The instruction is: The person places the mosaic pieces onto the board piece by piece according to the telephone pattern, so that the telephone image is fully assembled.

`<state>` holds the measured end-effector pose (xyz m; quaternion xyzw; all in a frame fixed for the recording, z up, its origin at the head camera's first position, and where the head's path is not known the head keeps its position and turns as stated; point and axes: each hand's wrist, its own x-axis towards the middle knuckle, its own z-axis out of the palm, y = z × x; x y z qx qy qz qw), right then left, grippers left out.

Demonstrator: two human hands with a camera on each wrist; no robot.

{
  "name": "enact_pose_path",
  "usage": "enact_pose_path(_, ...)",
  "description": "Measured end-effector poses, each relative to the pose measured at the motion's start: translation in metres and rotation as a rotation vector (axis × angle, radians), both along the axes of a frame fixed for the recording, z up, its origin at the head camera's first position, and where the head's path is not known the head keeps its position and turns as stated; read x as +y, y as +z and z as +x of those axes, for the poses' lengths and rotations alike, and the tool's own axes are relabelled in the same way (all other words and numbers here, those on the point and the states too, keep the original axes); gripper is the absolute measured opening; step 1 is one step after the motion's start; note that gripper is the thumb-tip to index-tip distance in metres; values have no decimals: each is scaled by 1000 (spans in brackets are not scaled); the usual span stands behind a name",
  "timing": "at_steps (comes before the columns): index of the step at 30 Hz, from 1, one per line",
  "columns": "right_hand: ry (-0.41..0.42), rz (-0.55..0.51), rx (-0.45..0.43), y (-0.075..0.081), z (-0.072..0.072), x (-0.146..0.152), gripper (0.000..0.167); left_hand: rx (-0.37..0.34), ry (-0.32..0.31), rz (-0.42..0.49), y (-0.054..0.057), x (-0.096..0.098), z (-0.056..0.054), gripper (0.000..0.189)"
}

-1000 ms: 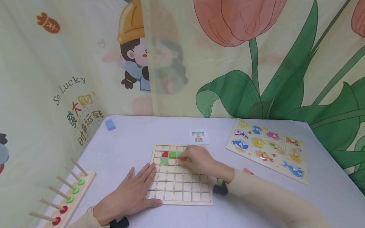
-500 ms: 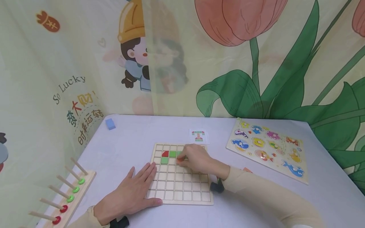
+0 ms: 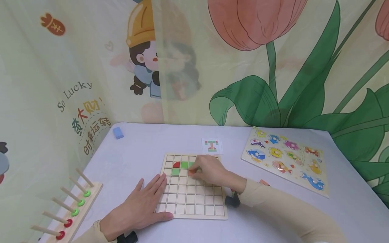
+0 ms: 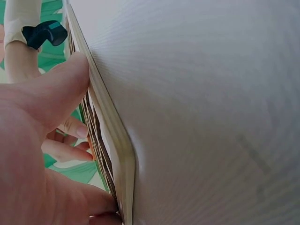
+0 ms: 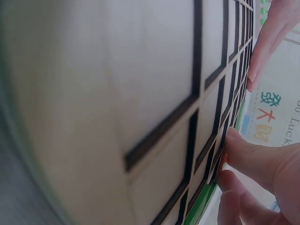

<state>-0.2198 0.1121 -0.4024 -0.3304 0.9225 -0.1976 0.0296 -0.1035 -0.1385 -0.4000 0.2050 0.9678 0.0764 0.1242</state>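
A wooden grid board (image 3: 194, 199) lies on the table. My left hand (image 3: 138, 202) rests along its left side, fingers spread and straight, the thumb at the front edge. Between thumb and fingertips my right hand (image 3: 212, 170) pinches an orange tile (image 3: 190, 172) at a cell in the third row from the back. Left of that hand, a red quarter-round tile (image 3: 176, 165) sits in the second row, with a green tile (image 3: 184, 164) beside it and another green tile (image 3: 175, 171) below. The right hand hides part of the board's back right.
Behind the board lies a pattern card (image 3: 211, 146). An animal puzzle board (image 3: 282, 158) is at the back right, with a loose orange piece (image 3: 264, 182) near it. A peg rack (image 3: 74, 212) with rings stands at left, and a blue block (image 3: 118, 133) at the back left corner.
My right hand has shifted slightly left with the orange tile, its forearm following. The left hand stays in place on the board.
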Motion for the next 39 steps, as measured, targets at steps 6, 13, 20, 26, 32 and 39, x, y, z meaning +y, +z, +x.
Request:
enact_pose_path(6,-5,-42,28,2,3,9,25,2,-3,14,-1,0,0,110)
enact_pose_path(13,-108,-88,9,12,9,37,28,1,-1,17,-1,1,0,110)
enact_pose_path(20,-274,-90,-74,13,19,83,27,-5,-3,19,-1,1,1,110)
enact_pose_path(26,-340,-80,-60,14,29,120,31,-8,4,2,-2,1,0,112)
enact_pose_path(32,-399,-53,-27,11,44,152,33,0,4,-3,-2,1,-1,112)
enact_pose_path(39,-486,-56,-69,9,61,183,33,-7,5,8,-1,0,0,112)
